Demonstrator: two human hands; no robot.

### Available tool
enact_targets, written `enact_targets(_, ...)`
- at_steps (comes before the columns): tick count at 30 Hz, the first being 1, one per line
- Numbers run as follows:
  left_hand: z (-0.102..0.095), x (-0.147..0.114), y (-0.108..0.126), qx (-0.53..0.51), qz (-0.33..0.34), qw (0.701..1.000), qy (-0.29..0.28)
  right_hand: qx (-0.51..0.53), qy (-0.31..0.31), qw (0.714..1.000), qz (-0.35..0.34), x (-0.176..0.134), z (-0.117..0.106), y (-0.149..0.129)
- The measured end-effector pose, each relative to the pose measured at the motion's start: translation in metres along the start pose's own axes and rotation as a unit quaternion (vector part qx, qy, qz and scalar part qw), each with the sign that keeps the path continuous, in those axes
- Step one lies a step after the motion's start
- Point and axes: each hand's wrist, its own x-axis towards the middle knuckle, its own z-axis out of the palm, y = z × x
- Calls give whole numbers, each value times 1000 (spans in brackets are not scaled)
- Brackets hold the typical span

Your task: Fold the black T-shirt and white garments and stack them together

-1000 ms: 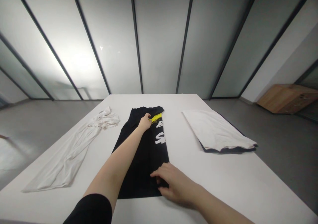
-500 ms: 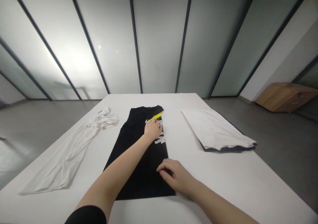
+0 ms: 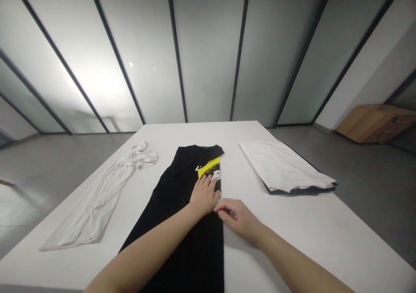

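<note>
A black T-shirt, folded lengthwise, lies along the middle of the white table, with a yellow and white print near its far end. My left hand rests flat on it just below the print, fingers spread. At the shirt's right edge is my right hand, its fingers curled in and the fingertips close to the thumb. The tips meet the edge of the cloth beside my left wrist; whether they pinch it is hidden. The shirt's near end runs out of view under my left forearm.
A crumpled white garment stretches along the left of the white table. On the right lies a folded white garment over a dark one. Frosted glass panels stand behind, and a wooden cabinet is at far right.
The black T-shirt has slid toward me, its near end passing out of view. My left hand has come nearer with it, uncovering the print. My right hand has shifted slightly farther and right.
</note>
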Motion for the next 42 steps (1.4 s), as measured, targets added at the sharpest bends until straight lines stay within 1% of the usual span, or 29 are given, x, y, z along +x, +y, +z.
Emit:
enact_targets(3, -2, -29, 6, -9, 34, 999, -4, -16, 52, 998, 33, 2, -1, 10)
enact_targets(5, -3, -42, 9, -20, 43, 999, 1, -68, 92, 992, 50, 6, -2, 21)
enact_targets(7, -4, -49, 12, -29, 45, 999, 4, -133, 110, 983, 58, 13, -2, 33)
enact_targets(9, -4, -51, 13, -32, 45, 998, 3, -203, 97, 972, 74, 26, -4, 44)
enact_targets(11, -5, -50, 13, -32, 43, 999, 1, -280, 67, 952, 101, 45, -7, 53)
enact_targets(14, -8, -49, 14, -32, 45, 998, -3, -394, 19, 903, 168, 83, -15, 63)
enact_targets(15, -8, -48, 14, -33, 45, 998, -5, -422, 13, 885, 196, 97, -18, 67)
enact_targets(17, -10, -48, 14, -35, 45, 998, -9, -435, 13, 874, 216, 124, -22, 74)
enact_targets(20, -10, -48, 14, -39, 44, 998, -11, -436, 7, 873, 217, 156, -23, 86)
enact_targets(22, -10, -48, 13, -42, 45, 998, -11, -433, 1, 874, 222, 171, -21, 94)
enact_targets(28, -10, -48, 13, -49, 42, 998, -13, -413, 20, 874, 255, 193, -17, 114)
enact_targets(31, -12, -48, 13, -51, 42, 998, -19, -405, 41, 875, 261, 196, -18, 117)
enact_targets(33, -13, -47, 13, -52, 42, 998, -22, -405, 68, 874, 259, 195, -18, 115)
enact_targets(35, -13, -47, 13, -51, 43, 998, -24, -408, 111, 874, 239, 190, -18, 111)
enact_targets(37, -13, -47, 12, -48, 43, 998, -23, -410, 136, 877, 212, 184, -19, 107)
enact_targets(38, -13, -47, 12, -47, 44, 998, -21, -409, 134, 880, 200, 181, -20, 106)
enact_targets(42, -11, -47, 12, -47, 48, 998, -14, -402, 78, 895, 177, 176, -21, 105)
